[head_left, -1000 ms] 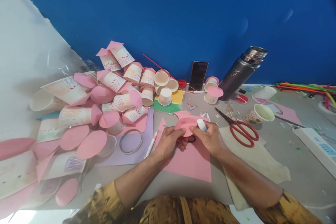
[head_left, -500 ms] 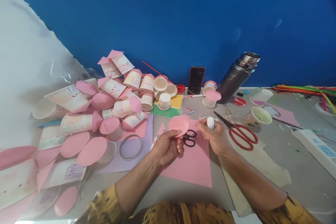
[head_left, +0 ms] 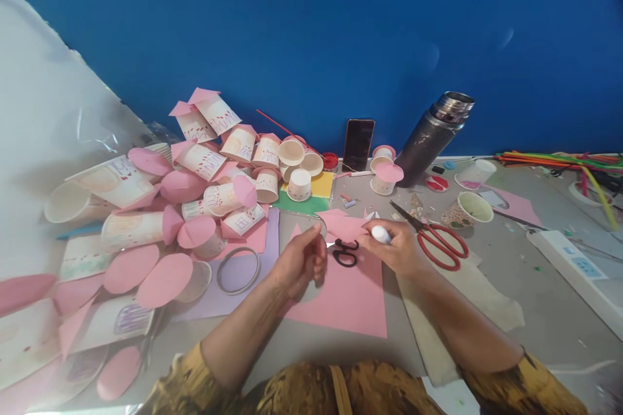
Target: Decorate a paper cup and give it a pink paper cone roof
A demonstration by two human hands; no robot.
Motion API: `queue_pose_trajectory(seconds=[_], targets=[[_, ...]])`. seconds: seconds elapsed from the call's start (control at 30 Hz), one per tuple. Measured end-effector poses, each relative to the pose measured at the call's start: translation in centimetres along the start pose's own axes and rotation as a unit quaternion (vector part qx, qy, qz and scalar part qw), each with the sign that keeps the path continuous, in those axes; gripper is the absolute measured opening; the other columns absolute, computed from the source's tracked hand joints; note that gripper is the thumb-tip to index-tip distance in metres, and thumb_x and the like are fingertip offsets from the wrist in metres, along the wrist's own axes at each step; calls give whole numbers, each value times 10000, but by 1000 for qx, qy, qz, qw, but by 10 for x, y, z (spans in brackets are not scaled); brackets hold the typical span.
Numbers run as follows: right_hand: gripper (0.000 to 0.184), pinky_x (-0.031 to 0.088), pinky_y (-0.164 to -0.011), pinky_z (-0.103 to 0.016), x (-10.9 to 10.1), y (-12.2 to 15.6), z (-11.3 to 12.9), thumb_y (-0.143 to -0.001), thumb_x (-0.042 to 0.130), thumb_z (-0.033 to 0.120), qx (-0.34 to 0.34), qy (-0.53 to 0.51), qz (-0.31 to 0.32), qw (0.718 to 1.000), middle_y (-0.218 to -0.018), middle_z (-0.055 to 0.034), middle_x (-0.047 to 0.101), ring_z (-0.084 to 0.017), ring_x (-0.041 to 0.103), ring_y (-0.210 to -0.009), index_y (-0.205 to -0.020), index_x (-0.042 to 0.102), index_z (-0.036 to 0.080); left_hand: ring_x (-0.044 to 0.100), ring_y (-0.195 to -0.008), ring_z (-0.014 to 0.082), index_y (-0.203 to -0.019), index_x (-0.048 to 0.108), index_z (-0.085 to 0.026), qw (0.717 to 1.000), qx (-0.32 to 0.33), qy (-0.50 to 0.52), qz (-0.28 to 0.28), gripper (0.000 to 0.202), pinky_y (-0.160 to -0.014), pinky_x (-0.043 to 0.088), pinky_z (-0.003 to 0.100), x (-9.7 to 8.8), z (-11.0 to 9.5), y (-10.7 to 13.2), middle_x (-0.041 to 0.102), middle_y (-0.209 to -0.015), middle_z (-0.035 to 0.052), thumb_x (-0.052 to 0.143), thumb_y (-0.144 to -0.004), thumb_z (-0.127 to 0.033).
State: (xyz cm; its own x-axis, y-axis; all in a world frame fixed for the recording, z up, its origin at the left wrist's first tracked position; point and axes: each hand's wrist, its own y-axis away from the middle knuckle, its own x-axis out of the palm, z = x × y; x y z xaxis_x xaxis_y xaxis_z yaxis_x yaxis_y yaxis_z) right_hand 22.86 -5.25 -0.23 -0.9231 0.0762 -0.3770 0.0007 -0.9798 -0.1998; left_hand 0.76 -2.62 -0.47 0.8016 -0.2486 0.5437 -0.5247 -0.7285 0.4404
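My left hand (head_left: 302,260) is raised over the pink sheet (head_left: 353,298) with its fingers curled in. A pale, blurred shape shows beneath them; what it holds, if anything, I cannot make out. My right hand (head_left: 393,246) is closed around a small white glue stick (head_left: 380,235). Its thumb and fingertips also pinch the edge of a pink paper piece (head_left: 343,228), which sticks out toward my left hand. Black-handled scissors (head_left: 345,254) lie on the pink sheet between my hands. Large red-handled scissors (head_left: 440,243) rest just right of my right hand.
Paper cups with pink paper tops (head_left: 131,227) are heaped on the left. A tape ring (head_left: 238,270) lies on purple paper (head_left: 204,301). Along the back are a phone (head_left: 359,144) and a dark flask (head_left: 433,139). A power strip (head_left: 577,275) lies at right.
My left hand has let go of the pink paper piece and drawn slightly left. The right hand now pinches that piece while keeping the glue stick. The view has shifted a little.
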Motion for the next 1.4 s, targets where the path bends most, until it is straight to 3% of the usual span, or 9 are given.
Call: queue_pose_trajectory(seconds=[0.07, 0.13, 0.2, 0.27, 0.4, 0.6, 0.9, 1.27, 1.4], targets=[[287, 356, -554, -279, -1, -1, 4, -762, 796, 435, 90, -66, 8, 994, -580, 33, 567, -130, 471, -559, -670, 679, 190, 516, -550, 120, -690, 658, -174, 988, 129, -40, -73, 457, -518, 417, 246, 1, -6, 2, 556, -632, -10, 860, -720, -583], [322, 310, -530, -273, 0, -2, 7, -708, 821, 450, 155, -131, 40, 978, -530, 56, 499, -106, 406, -518, -653, 646, 185, 636, -749, 157, -876, 742, -177, 975, 195, -87, -66, 416, -683, 508, 264, 3, -8, 4, 695, -860, 33, 937, -660, -475], [337, 286, -516, -269, 2, -2, 9, -687, 840, 450, 191, -188, 70, 961, -502, 71, 468, -93, 376, -492, -669, 634, 184, 676, -860, 193, -970, 781, -175, 976, 178, -120, -12, 445, -791, 530, 298, 5, -6, 5, 750, -974, 66, 966, -633, -398], [354, 278, -506, -267, 4, -2, 9, -685, 858, 458, 201, -232, 93, 947, -496, 75, 465, -89, 371, -479, -692, 632, 185, 693, -843, 214, -923, 806, -146, 984, 133, -115, 26, 402, -818, 533, 332, 9, -1, 5, 778, -916, 89, 969, -632, -370], [391, 277, -498, -268, 6, -1, 2, -722, 866, 503, 187, -260, 124, 939, -499, 77, 461, -86, 365, -474, -720, 635, 187, 730, -813, 261, -882, 840, -91, 996, 80, -32, 29, 417, -897, 538, 419, 13, 7, 2, 806, -842, 144, 970, -618, -387], [427, 275, -515, -272, 8, 0, -9, -758, 852, 525, 173, -229, 127, 949, -517, 73, 454, -86, 361, -501, -676, 600, 190, 762, -920, 304, -939, 848, -98, 997, 71, -4, 23, 477, -975, 541, 459, 12, 8, 1, 823, -905, 151, 994, -603, -402], [384, 288, -530, -270, 11, 0, -12, -732, 869, 457, 190, -242, 134, 942, -536, 73, 470, -88, 387, -514, -671, 595, 194, 761, -950, 324, -913, 841, -81, 998, 56, -9, 19, 467, -949, 556, 459, 12, 11, 0, 817, -874, 164, 999, -604, -392], [512, 279, -506, -269, 12, -2, 2, -628, 908, 587, 204, -274, 132, 931, -448, 84, 425, -87, 365, -466, -598, 568, 206, 750, -929, 286, -921, 845, -92, 999, 13, 12, 41, 450, -910, 551, 400, 7, 18, -3, 822, -939, 169, 1002, -607, -373], [499, 301, -518, -274, 5, -6, 2, -649, 894, 624, 190, -249, 96, 945, -505, 64, 480, -99, 391, -495, -702, 656, 189, 749, -901, 266, -948, 841, -94, 999, 7, 19, 28, 488, -856, 578, 374, 7, 16, -2, 820, -966, 163, 1014, -584, -370]])
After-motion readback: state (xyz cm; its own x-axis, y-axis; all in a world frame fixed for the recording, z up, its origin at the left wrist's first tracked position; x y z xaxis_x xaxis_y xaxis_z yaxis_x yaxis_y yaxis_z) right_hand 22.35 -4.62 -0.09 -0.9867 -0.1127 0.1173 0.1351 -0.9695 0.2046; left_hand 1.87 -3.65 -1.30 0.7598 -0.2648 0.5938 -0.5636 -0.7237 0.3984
